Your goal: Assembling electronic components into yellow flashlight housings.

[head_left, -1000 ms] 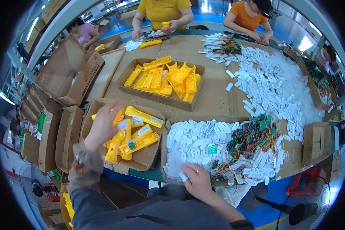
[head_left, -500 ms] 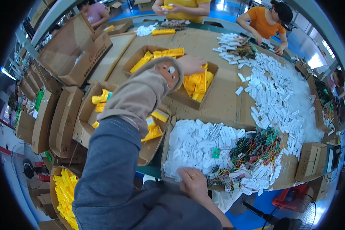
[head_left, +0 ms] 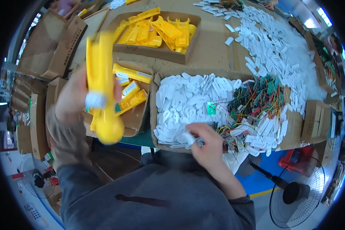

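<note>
Raised at the left, my left hand (head_left: 71,96) is closed around a long yellow plastic housing (head_left: 102,73) with a rounded lower end. Motion blurs both, and a whitish patch shows beside the fingers. My right hand (head_left: 210,147) pinches a small white plastic piece (head_left: 189,138) over the near edge of a cardboard box (head_left: 154,115). That box holds a heap of white plastic covers (head_left: 191,92), with one green circuit board (head_left: 211,108) on top. Wired circuit boards (head_left: 253,101) in a tangle fill its right side.
More yellow housings (head_left: 142,32) lie in a far box (head_left: 186,57). Labelled yellow parts (head_left: 131,90) sit in a box behind my left hand. Loose white covers (head_left: 266,65) spread over the table's right. A black fan (head_left: 295,191) stands at lower right.
My left hand has come back from the far box, carrying a yellow housing. My right hand now has a white piece between its fingers. The view has tilted downward.
</note>
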Motion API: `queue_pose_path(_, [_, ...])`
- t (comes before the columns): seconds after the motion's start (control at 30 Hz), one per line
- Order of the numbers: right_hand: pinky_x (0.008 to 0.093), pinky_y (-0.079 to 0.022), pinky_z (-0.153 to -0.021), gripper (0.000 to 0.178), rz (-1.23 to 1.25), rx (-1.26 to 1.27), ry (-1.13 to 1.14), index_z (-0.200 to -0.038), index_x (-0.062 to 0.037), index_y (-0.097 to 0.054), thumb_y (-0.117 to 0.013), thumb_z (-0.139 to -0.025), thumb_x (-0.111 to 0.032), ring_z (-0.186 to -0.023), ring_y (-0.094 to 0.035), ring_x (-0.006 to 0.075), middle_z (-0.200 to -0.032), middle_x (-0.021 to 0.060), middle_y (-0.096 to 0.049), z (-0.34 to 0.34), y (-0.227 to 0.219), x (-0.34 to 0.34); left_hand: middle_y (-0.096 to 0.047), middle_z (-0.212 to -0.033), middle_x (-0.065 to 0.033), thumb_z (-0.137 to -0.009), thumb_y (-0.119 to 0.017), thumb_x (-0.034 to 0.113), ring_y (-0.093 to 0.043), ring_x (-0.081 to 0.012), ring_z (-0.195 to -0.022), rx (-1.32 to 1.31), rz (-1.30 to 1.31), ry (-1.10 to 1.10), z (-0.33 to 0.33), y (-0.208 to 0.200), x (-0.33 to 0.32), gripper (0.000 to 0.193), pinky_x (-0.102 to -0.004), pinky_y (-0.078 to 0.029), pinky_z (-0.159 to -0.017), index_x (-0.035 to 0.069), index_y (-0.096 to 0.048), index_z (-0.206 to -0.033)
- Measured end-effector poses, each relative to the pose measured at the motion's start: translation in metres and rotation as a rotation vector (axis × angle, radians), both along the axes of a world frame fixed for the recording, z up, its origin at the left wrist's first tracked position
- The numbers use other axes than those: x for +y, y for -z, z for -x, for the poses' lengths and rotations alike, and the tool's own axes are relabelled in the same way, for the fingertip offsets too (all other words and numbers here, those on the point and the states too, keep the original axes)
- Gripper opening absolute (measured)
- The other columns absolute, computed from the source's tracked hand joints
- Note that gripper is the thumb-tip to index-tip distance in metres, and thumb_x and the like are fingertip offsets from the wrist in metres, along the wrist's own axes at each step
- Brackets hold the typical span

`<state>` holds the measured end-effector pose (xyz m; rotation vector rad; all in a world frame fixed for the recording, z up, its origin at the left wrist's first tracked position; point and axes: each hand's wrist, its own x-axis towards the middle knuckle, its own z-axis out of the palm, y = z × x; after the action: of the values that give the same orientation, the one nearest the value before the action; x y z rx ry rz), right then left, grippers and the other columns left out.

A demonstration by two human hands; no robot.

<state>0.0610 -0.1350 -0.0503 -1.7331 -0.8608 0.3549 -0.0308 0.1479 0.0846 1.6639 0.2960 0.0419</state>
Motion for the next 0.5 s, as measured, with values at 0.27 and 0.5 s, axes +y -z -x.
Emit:
queue_pose_path(0.27, [0.0376,-0.05,-0.058,0.024,0.225,-0.538,0.072,-0.089,-0.0051,-0.062,-0.06,-0.065,-0.003,-0.069,-0.062,0.0254,-0.082,0.01,-0.06,-0.035,0.003,0.073,-0.053,-0.102,-0.0056,-0.067,-0.075,0.019,-0.053,-0.015,-0.092,0.075,0.738,-0.127,0.057,0.121,-0.098,0.095,-0.0262,-0.044,-0.08,0.005,-0.018,-0.142])
queue_pose_path(0.5, [0.0358,-0.05,-0.056,0.011,0.621,-0.606,0.118,-0.078,-0.0058,-0.063,-0.063,-0.067,-0.008,-0.067,-0.063,0.0256,-0.08,0.0104,-0.06,-0.03,0.027,0.095,-0.055,-0.109,-0.005,-0.091,-0.052,0.021,-0.056,-0.0189,-0.098,-0.221,1.056,-0.521,0.026,0.136,-0.093,0.044,-0.0373,-0.044,-0.09,0.008,-0.038,-0.131])
